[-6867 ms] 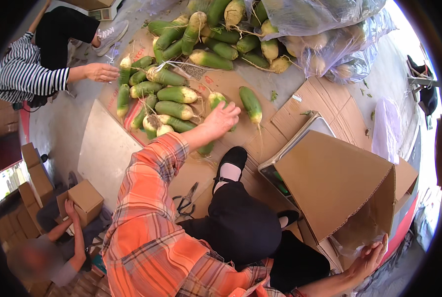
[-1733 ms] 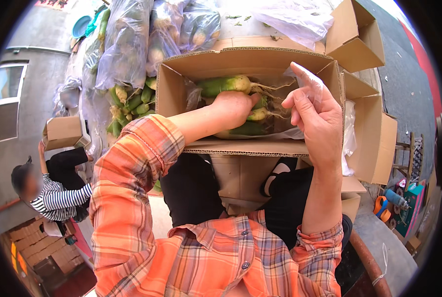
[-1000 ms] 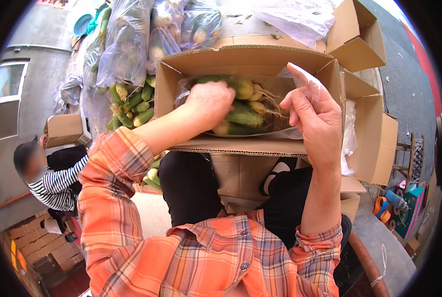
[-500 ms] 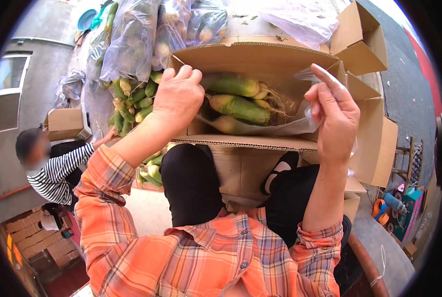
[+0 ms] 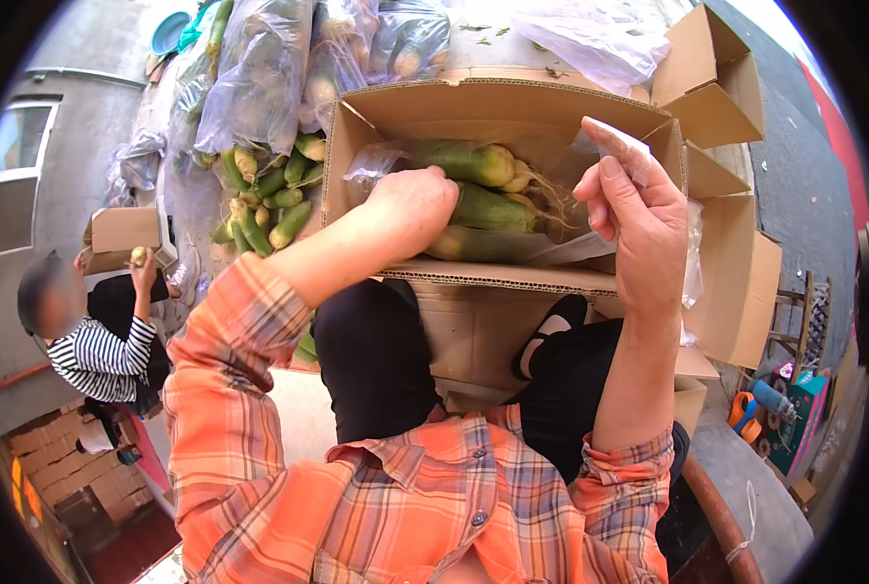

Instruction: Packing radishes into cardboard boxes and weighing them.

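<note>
Several long green radishes [image 5: 495,208] with pale, rooty ends lie side by side in a cardboard box [image 5: 522,97] in front of me. A clear plastic bag [image 5: 371,164] lines the box around them. My left hand [image 5: 410,209] reaches over the box's left part, its fingers curled down at the radishes; what they grip is hidden. At the box's right end my right hand [image 5: 639,209] is raised, thumb bent against the fingers on the bag's edge and index finger stretched out. A pale strip shows on that finger.
More radishes [image 5: 259,200] lie loose to the left, below filled plastic bags [image 5: 254,78]. Open cardboard boxes [image 5: 712,73] stand on the right, near a loose plastic sheet [image 5: 590,39]. At far left a person [image 5: 104,341] in stripes holds something small beside a carton [image 5: 123,234].
My left hand has moved right and down from the box's left edge onto the radishes. My right hand has shifted slightly left. The other person has drawn back from the loose radishes, lifting something small.
</note>
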Demonstrator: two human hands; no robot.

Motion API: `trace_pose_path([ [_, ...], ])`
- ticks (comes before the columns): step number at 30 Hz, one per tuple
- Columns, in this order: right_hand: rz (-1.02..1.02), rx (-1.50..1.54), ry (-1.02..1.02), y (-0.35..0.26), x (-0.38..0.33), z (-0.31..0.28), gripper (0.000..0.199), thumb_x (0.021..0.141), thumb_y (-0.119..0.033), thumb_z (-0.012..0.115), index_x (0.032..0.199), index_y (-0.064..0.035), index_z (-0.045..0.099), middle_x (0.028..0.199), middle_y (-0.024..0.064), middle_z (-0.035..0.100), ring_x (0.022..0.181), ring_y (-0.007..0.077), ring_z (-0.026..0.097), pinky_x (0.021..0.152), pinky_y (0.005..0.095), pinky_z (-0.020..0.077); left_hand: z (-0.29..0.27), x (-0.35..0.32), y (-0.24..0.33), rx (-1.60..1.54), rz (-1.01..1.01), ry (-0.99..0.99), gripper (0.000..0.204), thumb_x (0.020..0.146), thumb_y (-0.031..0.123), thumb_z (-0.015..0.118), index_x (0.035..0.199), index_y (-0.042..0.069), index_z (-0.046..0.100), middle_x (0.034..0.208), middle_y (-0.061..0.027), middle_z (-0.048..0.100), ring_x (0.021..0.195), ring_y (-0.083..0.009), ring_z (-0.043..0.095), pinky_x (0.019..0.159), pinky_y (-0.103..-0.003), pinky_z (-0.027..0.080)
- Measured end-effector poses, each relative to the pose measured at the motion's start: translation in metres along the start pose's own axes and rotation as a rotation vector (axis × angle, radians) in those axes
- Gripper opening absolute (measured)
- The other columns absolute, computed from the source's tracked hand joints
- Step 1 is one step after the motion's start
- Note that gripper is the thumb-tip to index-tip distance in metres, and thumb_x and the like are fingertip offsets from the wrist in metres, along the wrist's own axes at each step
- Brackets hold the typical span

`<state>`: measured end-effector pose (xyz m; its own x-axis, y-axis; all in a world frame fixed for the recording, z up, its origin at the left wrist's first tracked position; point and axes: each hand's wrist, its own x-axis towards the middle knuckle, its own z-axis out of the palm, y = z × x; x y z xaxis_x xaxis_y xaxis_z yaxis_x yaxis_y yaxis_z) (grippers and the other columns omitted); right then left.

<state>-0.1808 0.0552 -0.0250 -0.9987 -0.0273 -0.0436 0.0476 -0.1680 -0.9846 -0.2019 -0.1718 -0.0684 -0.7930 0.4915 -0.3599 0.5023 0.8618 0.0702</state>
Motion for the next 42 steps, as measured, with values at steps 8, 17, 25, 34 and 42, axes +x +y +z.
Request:
trace_pose_path([
  [8,0.01,0.088,0.086,-0.002,0.0,-0.014,0.024,0.09,-0.01,0.051,0.111,-0.0022,0.06,0.071,0.0007,0.059,0.056,0.0021,0.043,0.051,0.0152,0.0326,0.023,0.048,-0.023,0.239,-0.033,-0.614,0.02,0.071,0.012,0.058,0.083,0.001,0.069,0.09,-0.0172,0.065,0.088,-0.0316,0.063,0.076,-0.038,0.05],
  [17,0.046,0.144,0.032,-0.004,-0.006,-0.017,0.023,0.09,-0.01,0.05,0.108,0.0003,0.061,0.068,0.0008,0.059,0.056,0.003,0.043,0.051,0.0156,0.0327,0.001,0.01,-0.011,0.141,-0.168,-0.132,0.015,0.07,0.013,0.062,0.083,0.005,0.062,0.083,-0.0124,0.063,0.081,-0.0289,0.062,0.067,-0.039,0.049],
  [25,-0.006,0.281,0.034,-0.001,-0.002,-0.017,0.023,0.091,-0.01,0.049,0.107,0.0017,0.061,0.07,0.0023,0.06,0.056,0.0034,0.043,0.05,0.0157,0.0329,-0.007,-0.016,-0.035,0.684,-0.195,0.475,0.009,0.072,0.017,0.056,0.078,0.012,0.06,0.086,-0.0024,0.051,0.085,-0.02,0.047,0.071,-0.035,0.035],
  [34,-0.048,0.216,0.071,-0.006,-0.001,-0.015,0.025,0.092,-0.01,0.049,0.107,0.0054,0.059,0.07,0.0043,0.06,0.056,0.0048,0.043,0.051,0.0158,0.0326,-0.016,-0.024,-0.044,0.586,-0.15,0.5,0.002,0.069,0.014,0.056,0.07,0.013,0.055,0.08,-0.0018,0.051,0.082,-0.0181,0.051,0.069,-0.032,0.038],
  [42,-0.097,0.215,0.048,-0.002,0.012,-0.013,0.036,0.094,-0.012,0.044,0.122,0.0117,0.044,0.073,0.003,0.052,0.057,0.0045,0.034,0.051,0.0179,0.0275,-0.017,-0.043,-0.05,0.382,-0.165,0.747,0.002,0.069,0.015,0.056,0.069,0.014,0.057,0.077,-0.0012,0.052,0.085,-0.0187,0.05,0.07,-0.035,0.038],
])
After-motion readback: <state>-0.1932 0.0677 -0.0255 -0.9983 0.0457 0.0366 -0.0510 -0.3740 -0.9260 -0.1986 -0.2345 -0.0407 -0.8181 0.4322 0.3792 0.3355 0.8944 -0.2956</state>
